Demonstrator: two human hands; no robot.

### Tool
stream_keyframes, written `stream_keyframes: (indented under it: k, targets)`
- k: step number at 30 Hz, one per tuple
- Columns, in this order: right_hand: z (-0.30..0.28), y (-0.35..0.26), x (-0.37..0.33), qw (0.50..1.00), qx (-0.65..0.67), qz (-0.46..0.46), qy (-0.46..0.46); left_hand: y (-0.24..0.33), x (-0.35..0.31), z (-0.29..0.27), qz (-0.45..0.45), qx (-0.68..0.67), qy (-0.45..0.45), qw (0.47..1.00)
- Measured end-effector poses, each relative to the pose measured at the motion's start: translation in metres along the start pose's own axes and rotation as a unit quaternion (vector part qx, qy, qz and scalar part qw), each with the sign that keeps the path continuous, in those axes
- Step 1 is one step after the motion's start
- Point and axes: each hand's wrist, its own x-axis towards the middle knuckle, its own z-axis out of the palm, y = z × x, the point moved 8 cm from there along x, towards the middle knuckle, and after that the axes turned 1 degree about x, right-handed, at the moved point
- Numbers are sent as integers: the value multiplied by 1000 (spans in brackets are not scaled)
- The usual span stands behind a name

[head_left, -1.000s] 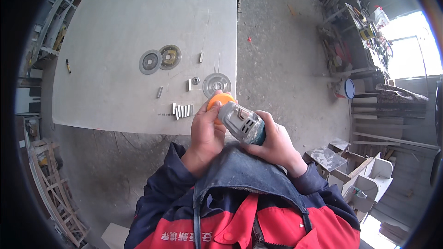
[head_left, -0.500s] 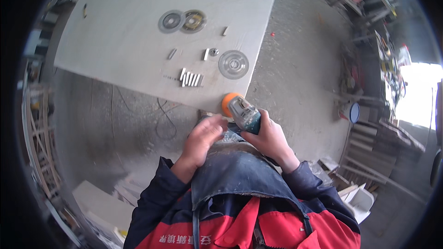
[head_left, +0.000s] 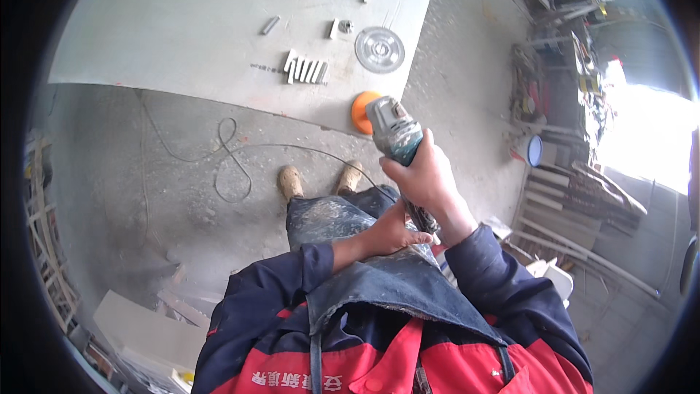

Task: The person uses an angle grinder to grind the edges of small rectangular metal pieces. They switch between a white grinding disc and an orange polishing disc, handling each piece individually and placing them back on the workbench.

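Head view: right hand (head_left: pixel 426 179) grips the angle grinder (head_left: pixel 392 131) above the left hand (head_left: pixel 394 233), which loosely holds its cord (head_left: pixel 425 219).

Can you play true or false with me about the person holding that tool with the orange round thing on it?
1. The right hand grips the angle grinder. True.
2. The grinder's orange pad is blue. False: it is orange.
3. The left hand is holding a hammer. False: it rests low by the apron, near the grinder's cord end; no hammer shows.
4. Round discs lie on the grey slab. True.
5. The slab carries nothing at all. False: discs and small metal bars lie on it.
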Motion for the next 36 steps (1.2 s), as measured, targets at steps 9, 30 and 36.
stream_keyframes:
  k: [9,30,36]
  targets:
    - [18,-14,-24,999,19,21,32,0,-40,13,41,-35,124,991]
    - [20,-1,-33,995,34,73,59,-11,-56,-3,-28,90,64,993]
    - [-12,42,-38,987,48,108,109,-7,-48,7,-56,153,-20,986]
